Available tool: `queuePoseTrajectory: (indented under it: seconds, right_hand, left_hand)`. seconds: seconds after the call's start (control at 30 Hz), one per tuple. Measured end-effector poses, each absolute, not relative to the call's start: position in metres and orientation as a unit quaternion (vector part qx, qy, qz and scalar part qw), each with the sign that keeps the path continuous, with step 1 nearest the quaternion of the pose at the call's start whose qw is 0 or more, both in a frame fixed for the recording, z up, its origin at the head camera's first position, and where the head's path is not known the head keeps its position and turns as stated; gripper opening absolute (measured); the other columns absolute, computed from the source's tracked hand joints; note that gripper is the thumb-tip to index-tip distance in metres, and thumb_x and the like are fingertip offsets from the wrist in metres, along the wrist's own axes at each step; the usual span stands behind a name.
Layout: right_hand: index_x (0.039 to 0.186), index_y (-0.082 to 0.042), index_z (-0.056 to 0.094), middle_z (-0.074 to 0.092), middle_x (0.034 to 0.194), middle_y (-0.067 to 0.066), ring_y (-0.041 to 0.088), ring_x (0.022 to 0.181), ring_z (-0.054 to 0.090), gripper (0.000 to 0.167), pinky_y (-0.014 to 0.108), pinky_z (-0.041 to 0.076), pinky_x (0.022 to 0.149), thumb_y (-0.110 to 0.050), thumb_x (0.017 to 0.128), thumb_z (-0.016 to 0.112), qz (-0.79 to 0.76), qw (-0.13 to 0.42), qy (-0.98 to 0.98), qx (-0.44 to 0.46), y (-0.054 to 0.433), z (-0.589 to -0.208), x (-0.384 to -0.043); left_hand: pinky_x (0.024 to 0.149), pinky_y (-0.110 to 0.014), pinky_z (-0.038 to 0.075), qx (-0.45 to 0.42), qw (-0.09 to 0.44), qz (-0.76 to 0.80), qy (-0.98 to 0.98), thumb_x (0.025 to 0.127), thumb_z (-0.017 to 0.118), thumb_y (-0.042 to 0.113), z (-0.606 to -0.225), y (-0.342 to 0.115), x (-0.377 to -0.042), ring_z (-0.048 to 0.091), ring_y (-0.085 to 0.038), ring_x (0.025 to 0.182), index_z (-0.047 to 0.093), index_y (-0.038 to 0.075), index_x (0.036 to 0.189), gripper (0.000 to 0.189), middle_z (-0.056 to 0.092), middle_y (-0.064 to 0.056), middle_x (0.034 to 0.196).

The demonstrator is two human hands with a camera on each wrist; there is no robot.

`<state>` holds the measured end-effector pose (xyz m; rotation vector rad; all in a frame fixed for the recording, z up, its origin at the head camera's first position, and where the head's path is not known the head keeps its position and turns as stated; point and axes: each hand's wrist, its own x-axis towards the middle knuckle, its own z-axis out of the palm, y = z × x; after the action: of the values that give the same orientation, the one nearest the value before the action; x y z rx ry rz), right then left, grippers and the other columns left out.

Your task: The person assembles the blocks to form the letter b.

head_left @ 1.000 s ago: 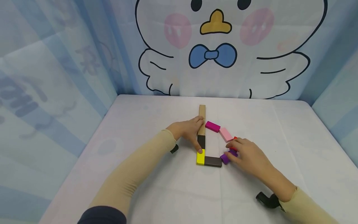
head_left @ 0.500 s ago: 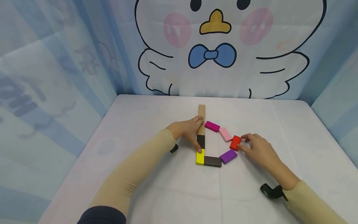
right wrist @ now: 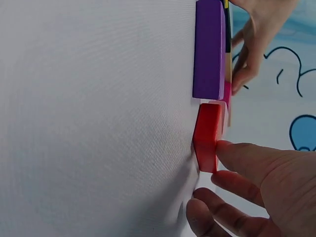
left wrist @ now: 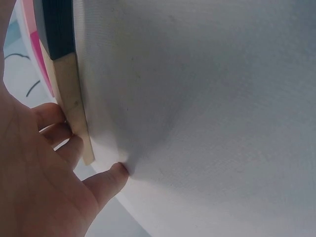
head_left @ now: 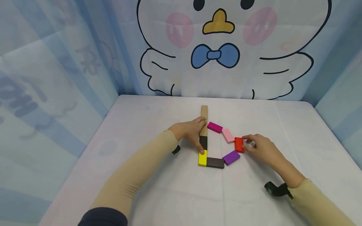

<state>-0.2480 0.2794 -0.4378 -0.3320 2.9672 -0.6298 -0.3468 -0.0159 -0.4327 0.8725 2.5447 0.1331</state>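
Note:
My left hand (head_left: 191, 131) rests along a column of blocks in the head view, fingertips by a plain wooden block (head_left: 204, 112) and thumb on a yellow block (head_left: 202, 158). A black block (head_left: 203, 143) lies between. With thumb and index fingertip, my right hand (head_left: 263, 150) touches the right edge and far corner of a red block (head_left: 238, 145); the right wrist view shows the thumb against the red block (right wrist: 207, 138). Beside it are a purple block (head_left: 231, 157) and a pink block (head_left: 227, 136). The left palm hides part of the column.
A magenta block (head_left: 215, 127) and a dark brown block (head_left: 215, 163) continue the ring of blocks from the column. All lie flat on a white-covered table (head_left: 147, 194). A printed cloth (head_left: 215, 78) hangs behind the far edge.
My right hand has drawn back rightward from over the purple and red blocks, uncovering them. The red block has turned straighter and shifted slightly right. The left hand keeps its place.

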Motion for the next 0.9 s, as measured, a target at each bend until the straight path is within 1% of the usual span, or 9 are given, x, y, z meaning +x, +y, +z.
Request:
queuePoseTrajectory:
  seconds: [0.27,0.53,0.63,0.73,0.8,0.9]
  right_hand:
    - [0.133,0.002,0.064,0.068,0.113,0.021,0.031,0.093,0.064,0.044,0.05,0.06,0.082,-0.019,0.095,0.071,-0.206,0.045,0.97,-0.117,0.278,-0.438,-0.249]
    - [0.134,0.002,0.063,0.067,0.114,0.022,0.031,0.092,0.063,0.045,0.047,0.06,0.079,-0.02,0.095,0.07,-0.206,0.043,0.972,-0.11,0.276,-0.436,-0.25]
    - [0.135,0.0,0.063,0.066,0.119,0.024,0.035,0.097,0.064,0.045,0.05,0.06,0.082,-0.024,0.097,0.068,-0.206,0.038,0.973,-0.095,0.27,-0.433,-0.255]
    - [0.132,-0.001,0.066,0.066,0.121,0.025,0.039,0.103,0.064,0.044,0.055,0.058,0.085,-0.029,0.098,0.068,-0.192,0.029,0.976,-0.096,0.262,-0.43,-0.26]
    - [0.129,-0.002,0.068,0.068,0.12,0.024,0.041,0.104,0.064,0.044,0.058,0.055,0.088,-0.032,0.098,0.07,-0.173,0.021,0.979,-0.106,0.256,-0.429,-0.263]
    - [0.125,-0.003,0.07,0.071,0.116,0.021,0.041,0.105,0.064,0.045,0.06,0.05,0.089,-0.036,0.094,0.074,-0.138,0.014,0.983,-0.119,0.246,-0.429,-0.269]
  left_hand:
    - [0.129,-0.037,0.019,0.321,0.217,0.037,0.921,0.064,0.084,0.076,-0.431,-0.016,-0.347,0.011,-0.023,0.161,0.008,0.01,0.166,0.143,-0.002,-0.009,0.175]
    - [0.129,-0.038,0.02,0.322,0.218,0.04,0.92,0.064,0.083,0.077,-0.432,-0.016,-0.348,0.011,-0.023,0.161,0.009,0.01,0.166,0.143,-0.002,-0.009,0.175]
    - [0.129,-0.037,0.019,0.323,0.217,0.039,0.92,0.064,0.084,0.077,-0.431,-0.017,-0.349,0.012,-0.023,0.161,0.008,0.01,0.166,0.144,-0.002,-0.01,0.175]
    - [0.129,-0.037,0.019,0.323,0.218,0.04,0.92,0.064,0.084,0.077,-0.432,-0.017,-0.349,0.011,-0.023,0.161,0.008,0.01,0.166,0.144,-0.002,-0.01,0.175]
    - [0.129,-0.037,0.019,0.325,0.218,0.041,0.919,0.064,0.083,0.077,-0.432,-0.017,-0.349,0.01,-0.023,0.161,0.008,0.01,0.166,0.144,-0.002,-0.01,0.175]
    - [0.129,-0.037,0.02,0.327,0.217,0.041,0.919,0.064,0.083,0.078,-0.434,-0.017,-0.349,0.012,-0.023,0.161,0.008,0.01,0.166,0.144,-0.002,-0.01,0.175]
